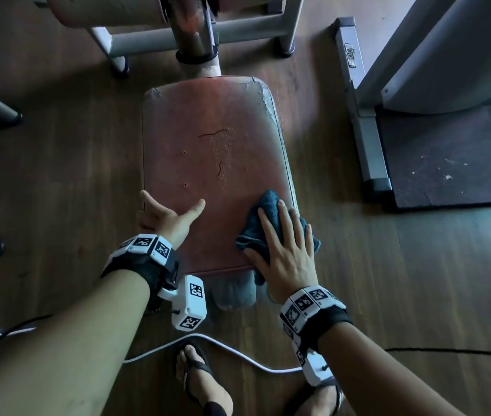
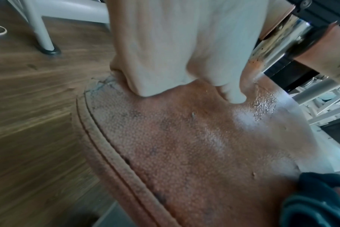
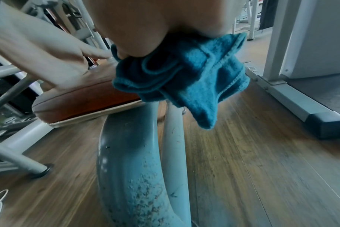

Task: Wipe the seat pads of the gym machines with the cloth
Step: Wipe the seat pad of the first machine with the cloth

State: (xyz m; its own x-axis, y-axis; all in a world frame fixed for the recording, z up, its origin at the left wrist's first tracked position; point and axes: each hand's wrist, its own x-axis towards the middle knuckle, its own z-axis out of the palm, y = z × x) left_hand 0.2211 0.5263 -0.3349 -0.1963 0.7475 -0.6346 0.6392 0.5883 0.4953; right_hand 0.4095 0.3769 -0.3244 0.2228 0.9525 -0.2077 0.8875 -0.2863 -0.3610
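A worn red-brown seat pad (image 1: 208,145) fills the middle of the head view, cracked at its far right corner. My right hand (image 1: 286,244) lies flat, fingers straight, on a bunched dark teal cloth (image 1: 253,232) at the pad's near right corner. Part of the cloth (image 3: 184,69) hangs off the pad's edge below my palm (image 3: 136,23). My left hand (image 1: 169,213) rests on the near left edge of the pad (image 2: 184,145), thumb spread onto the surface, holding nothing. The cloth (image 2: 316,199) shows at the lower right of the left wrist view.
A grey, pitted post (image 3: 130,153) carries the seat above a wood floor. A neighbouring machine's grey base rail (image 1: 361,121) and black mat (image 1: 442,163) lie to the right. A white cable (image 1: 223,346) runs across the floor by my sandalled foot (image 1: 199,379).
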